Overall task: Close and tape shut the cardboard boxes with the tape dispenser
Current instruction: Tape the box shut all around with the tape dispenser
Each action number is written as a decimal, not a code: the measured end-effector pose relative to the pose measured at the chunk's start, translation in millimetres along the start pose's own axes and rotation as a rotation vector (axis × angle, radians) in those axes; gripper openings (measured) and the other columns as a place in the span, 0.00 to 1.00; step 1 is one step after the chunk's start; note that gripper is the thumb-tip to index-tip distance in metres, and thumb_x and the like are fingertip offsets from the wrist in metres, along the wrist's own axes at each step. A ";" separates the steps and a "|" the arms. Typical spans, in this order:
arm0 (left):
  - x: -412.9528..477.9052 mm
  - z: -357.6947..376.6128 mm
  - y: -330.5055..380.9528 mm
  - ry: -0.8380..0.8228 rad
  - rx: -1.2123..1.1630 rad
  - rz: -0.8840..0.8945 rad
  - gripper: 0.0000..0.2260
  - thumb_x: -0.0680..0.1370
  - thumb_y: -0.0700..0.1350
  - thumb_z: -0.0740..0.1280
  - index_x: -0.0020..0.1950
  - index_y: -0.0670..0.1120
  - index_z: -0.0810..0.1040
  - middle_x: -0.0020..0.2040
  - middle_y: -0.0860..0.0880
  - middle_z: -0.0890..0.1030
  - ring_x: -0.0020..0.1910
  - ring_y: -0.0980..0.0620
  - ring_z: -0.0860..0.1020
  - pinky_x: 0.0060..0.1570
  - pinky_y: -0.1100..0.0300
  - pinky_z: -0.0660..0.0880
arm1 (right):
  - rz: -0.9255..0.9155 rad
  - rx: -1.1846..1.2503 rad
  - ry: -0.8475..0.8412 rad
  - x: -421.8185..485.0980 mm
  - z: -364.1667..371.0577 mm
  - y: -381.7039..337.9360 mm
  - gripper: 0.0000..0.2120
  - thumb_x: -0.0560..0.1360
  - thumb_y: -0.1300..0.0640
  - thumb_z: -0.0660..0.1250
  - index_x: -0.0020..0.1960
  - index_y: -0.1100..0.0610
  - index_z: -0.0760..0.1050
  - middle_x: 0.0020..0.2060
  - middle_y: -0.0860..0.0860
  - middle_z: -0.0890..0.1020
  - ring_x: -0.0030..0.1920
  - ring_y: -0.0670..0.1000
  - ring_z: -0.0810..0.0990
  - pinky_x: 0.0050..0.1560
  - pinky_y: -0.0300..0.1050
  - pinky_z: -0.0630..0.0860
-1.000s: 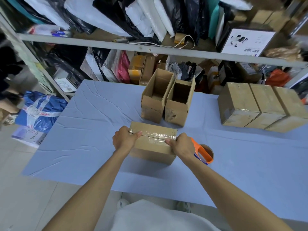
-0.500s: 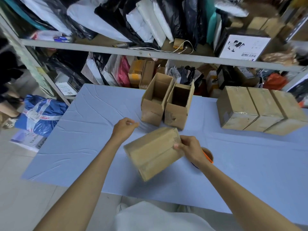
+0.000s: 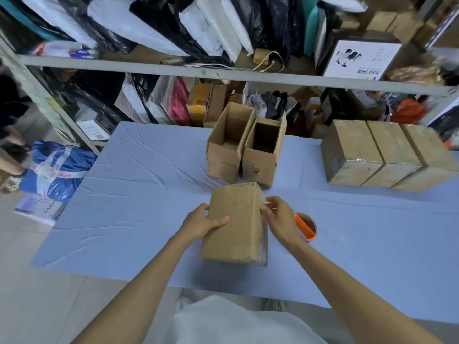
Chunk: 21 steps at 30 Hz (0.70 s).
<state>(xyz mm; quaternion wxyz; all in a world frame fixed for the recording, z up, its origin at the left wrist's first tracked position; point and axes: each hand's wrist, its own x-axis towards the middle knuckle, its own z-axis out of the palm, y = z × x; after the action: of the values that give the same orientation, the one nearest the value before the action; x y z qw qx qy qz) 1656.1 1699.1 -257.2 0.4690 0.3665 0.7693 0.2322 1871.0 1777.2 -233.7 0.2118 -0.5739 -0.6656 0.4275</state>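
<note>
Cardboard box (image 3: 236,227) steadied: my left hand (image 3: 205,223) grips left edge so right hand (image 3: 280,219), fingers pinching loose tape (image 3: 263,200), can smooth it.

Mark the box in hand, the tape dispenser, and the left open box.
box in hand (image 3: 236,234), head view, brown top face.
tape dispenser (image 3: 304,227), head view, orange handle.
left open box (image 3: 222,162), head view, front wall.

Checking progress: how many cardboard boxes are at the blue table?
6. Two open boxes side by side mid-table; three taped boxes in a row at right; one held box between both hands. More on shelves, partly hidden.
</note>
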 end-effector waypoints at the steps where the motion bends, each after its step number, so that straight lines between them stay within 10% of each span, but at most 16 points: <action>1: -2.1 1.4 1.1 0.028 0.028 -0.001 0.29 0.65 0.65 0.74 0.57 0.51 0.70 0.45 0.55 0.78 0.44 0.58 0.78 0.37 0.62 0.72 | 0.027 0.074 -0.034 0.2 0.6 -1.0 0.12 0.78 0.51 0.65 0.57 0.57 0.77 0.48 0.47 0.81 0.53 0.51 0.80 0.47 0.38 0.74; 5: -12.2 10.9 11.9 0.114 0.241 -0.066 0.39 0.62 0.68 0.75 0.61 0.44 0.68 0.56 0.49 0.74 0.54 0.47 0.77 0.47 0.53 0.75 | 0.087 0.229 -0.281 0.1 2.8 2.6 0.18 0.75 0.43 0.68 0.44 0.59 0.75 0.43 0.49 0.79 0.48 0.50 0.79 0.55 0.55 0.76; 11: -21.3 47.7 27.2 0.155 0.138 -0.022 0.56 0.60 0.66 0.77 0.75 0.47 0.49 0.66 0.48 0.60 0.69 0.45 0.63 0.64 0.50 0.68 | 0.110 0.202 -0.367 -9.6 14.5 23.3 0.14 0.76 0.55 0.70 0.59 0.60 0.79 0.53 0.52 0.83 0.54 0.51 0.82 0.57 0.51 0.78; 18: -18.7 66.0 33.6 0.242 0.231 -0.063 0.60 0.58 0.66 0.77 0.77 0.49 0.42 0.66 0.46 0.62 0.66 0.43 0.64 0.58 0.49 0.68 | 0.000 -0.189 0.257 -17.6 14.6 39.2 0.23 0.73 0.54 0.72 0.63 0.63 0.71 0.56 0.57 0.75 0.58 0.55 0.71 0.59 0.46 0.66; 21: -18.8 62.1 34.2 0.219 0.247 -0.071 0.60 0.59 0.64 0.78 0.77 0.49 0.43 0.66 0.46 0.62 0.66 0.43 0.65 0.56 0.50 0.68 | 0.194 -0.590 0.239 -7.6 6.0 50.8 0.27 0.73 0.58 0.67 0.67 0.66 0.63 0.62 0.62 0.69 0.64 0.61 0.66 0.64 0.47 0.60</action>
<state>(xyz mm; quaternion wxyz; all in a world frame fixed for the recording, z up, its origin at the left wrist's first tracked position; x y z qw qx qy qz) 1728.8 1706.5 -250.9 0.3416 0.3664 0.8509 0.1579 1897.9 1766.8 -276.7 0.0713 -0.7175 -0.6732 0.1640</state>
